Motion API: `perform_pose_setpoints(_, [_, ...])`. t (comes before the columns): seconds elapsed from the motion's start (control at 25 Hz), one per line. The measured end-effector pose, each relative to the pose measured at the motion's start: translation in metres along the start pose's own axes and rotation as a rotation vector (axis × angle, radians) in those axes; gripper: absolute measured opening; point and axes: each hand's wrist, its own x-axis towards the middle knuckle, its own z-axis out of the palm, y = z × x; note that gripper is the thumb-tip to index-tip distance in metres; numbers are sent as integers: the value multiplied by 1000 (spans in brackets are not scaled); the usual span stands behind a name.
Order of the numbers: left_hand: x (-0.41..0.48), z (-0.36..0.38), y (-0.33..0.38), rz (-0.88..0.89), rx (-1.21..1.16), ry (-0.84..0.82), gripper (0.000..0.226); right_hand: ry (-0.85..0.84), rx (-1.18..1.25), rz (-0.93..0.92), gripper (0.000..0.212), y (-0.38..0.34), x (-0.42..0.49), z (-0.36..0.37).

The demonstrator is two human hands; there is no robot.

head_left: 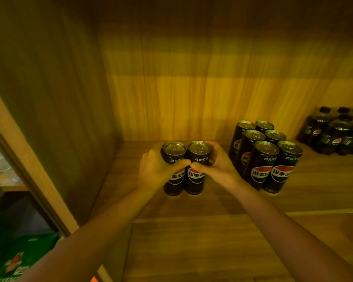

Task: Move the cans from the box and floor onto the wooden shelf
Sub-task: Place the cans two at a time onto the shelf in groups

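Observation:
Two tall black cola cans stand side by side on the wooden shelf (pixel 192 204). My left hand (pixel 157 169) wraps around the left can (pixel 174 151). My right hand (pixel 218 165) wraps around the right can (pixel 198 153). My thumbs meet across the cans' fronts. Both cans are upright, and their bases seem to touch the shelf board. To the right, a block of several identical cans (pixel 267 155) stands in rows on the same shelf.
A shrink-wrapped pack of dark cola bottles (pixel 338 133) sits at the far right of the shelf. The cabinet's side wall (pixel 59 119) rises at left. A green carton (pixel 22 259) lies low at the bottom left, outside the shelf.

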Motion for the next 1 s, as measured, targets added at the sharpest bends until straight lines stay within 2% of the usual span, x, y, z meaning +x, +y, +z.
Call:
perform_pose_setpoints(0.08, [-1, 0, -10, -10, 42, -54, 75, -27, -8, 48, 88, 9, -7, 3])
perform_pose_setpoints(0.12, [-3, 0, -19, -33, 138, -123, 83, -39, -79, 78, 88, 18, -13, 4])
perform_pose_setpoints(0.2, [-15, 2, -39, -75, 453, -296, 102, -43, -388, 154, 80, 37, -26, 5])
perform_pose_setpoints(0.28, [-28, 7, -55, -79, 684, -366, 112, -68, -608, 180, 76, 53, -36, 8])
perform_pose_setpoints(0.44, [-31, 23, -69, -20, 771, -358, 129, -42, -810, 39, 114, 71, -33, 18])
perform_pose_setpoints(0.56, [-25, 30, -74, -17, 781, -370, 126, -25, -876, 6, 113, 73, -27, 22])
perform_pose_setpoints(0.68, [-19, 32, -76, -39, 802, -375, 98, -29, -852, -6, 103, 73, -22, 24])
perform_pose_setpoints(0.76, [-11, 33, -77, -48, 809, -374, 87, -23, -850, -2, 88, 75, -14, 26])
perform_pose_setpoints(0.84, [-3, 35, -82, -52, 822, -366, 87, -36, -874, 23, 77, 79, -2, 29])
perform_pose_setpoints(1.0, [10, 40, -87, -89, 826, -361, 88, -57, -939, 68, 79, 80, 19, 35])
